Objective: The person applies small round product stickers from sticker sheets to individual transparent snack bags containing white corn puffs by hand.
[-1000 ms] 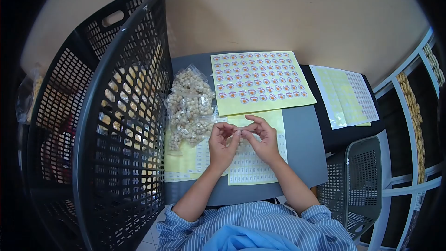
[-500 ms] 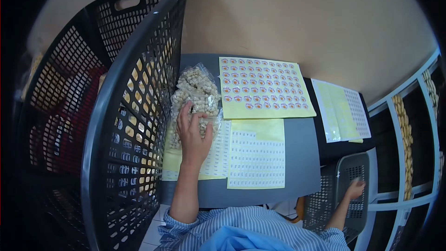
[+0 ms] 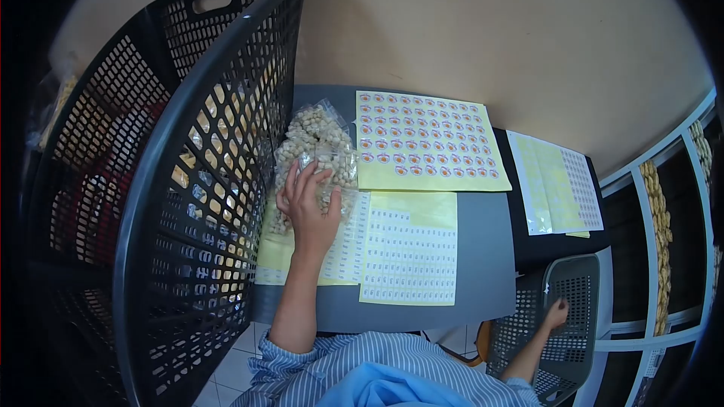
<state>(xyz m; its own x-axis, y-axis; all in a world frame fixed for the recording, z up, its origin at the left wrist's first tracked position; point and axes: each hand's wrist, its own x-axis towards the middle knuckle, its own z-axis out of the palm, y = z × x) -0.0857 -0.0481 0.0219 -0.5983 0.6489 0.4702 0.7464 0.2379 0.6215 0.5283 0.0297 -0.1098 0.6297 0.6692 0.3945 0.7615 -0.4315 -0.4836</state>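
Clear plastic bags of small round pale beige pieces (image 3: 317, 128) lie on the grey tabletop against the big basket, partly over a label sheet. My left hand (image 3: 308, 207) rests on the lower bags with its fingers spread. To the right, at a dark green perforated basket (image 3: 577, 332) below table height, my right hand (image 3: 556, 315) has its fingers curled together. What they hold, if anything, is too small to make out. Beside the bags lies a yellow sheet of round red-and-orange stickers (image 3: 430, 139), with a sheet of small printed labels (image 3: 411, 256) nearer me.
A large black perforated basket (image 3: 192, 117) stands on the left, with packed goods showing through its holes. More sticker sheets (image 3: 554, 185) lie on a black surface at the right. Beyond it is a pale shelf rack (image 3: 633, 241) with hanging packets. A beige wall (image 3: 467, 22) closes the back.
My right hand has moved left and slightly down over the green basket. My left hand has stayed on the bags, its fingers shifting a little. The view has shifted slightly.
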